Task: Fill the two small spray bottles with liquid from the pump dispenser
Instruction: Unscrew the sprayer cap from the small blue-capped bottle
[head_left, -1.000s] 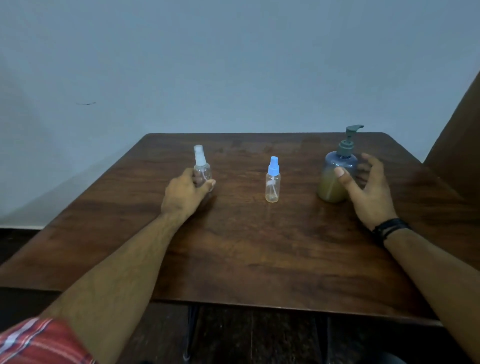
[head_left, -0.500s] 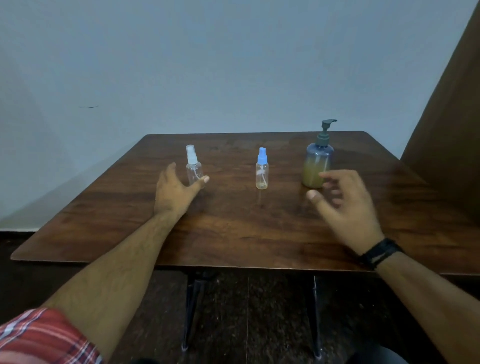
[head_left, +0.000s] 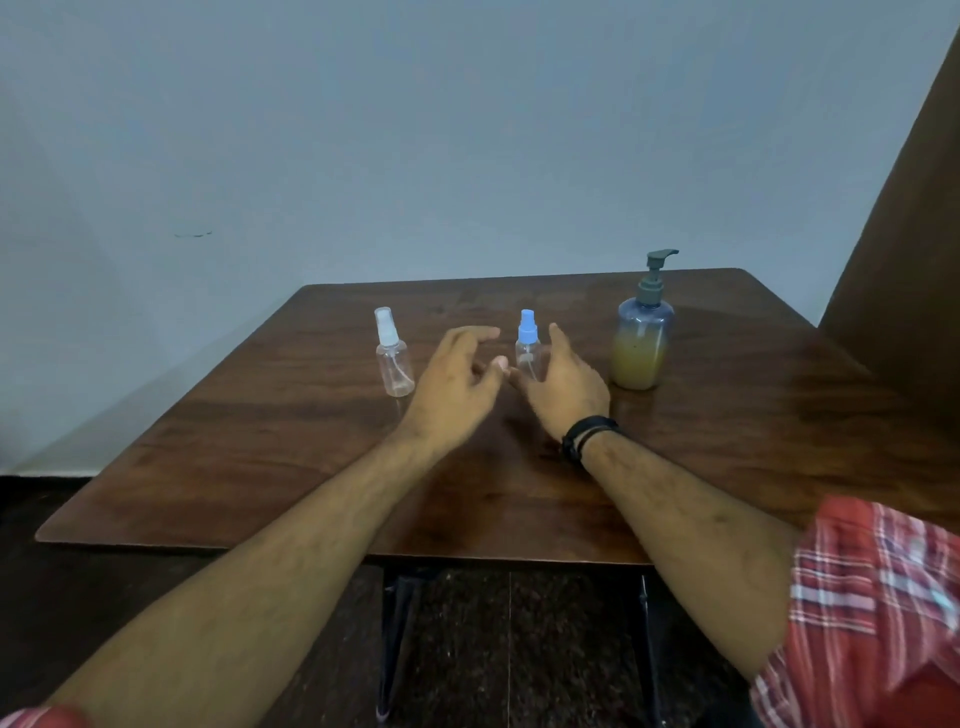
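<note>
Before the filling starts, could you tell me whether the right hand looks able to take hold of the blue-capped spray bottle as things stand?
Probably yes: the right hand is open right beside the blue-capped spray bottle, nothing standing between them; the left hand hovers close by.

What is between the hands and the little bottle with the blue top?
Nothing visible. The left hand and right hand sit on either side of the blue-capped spray bottle, fingers open, with only bare table around it.
</note>
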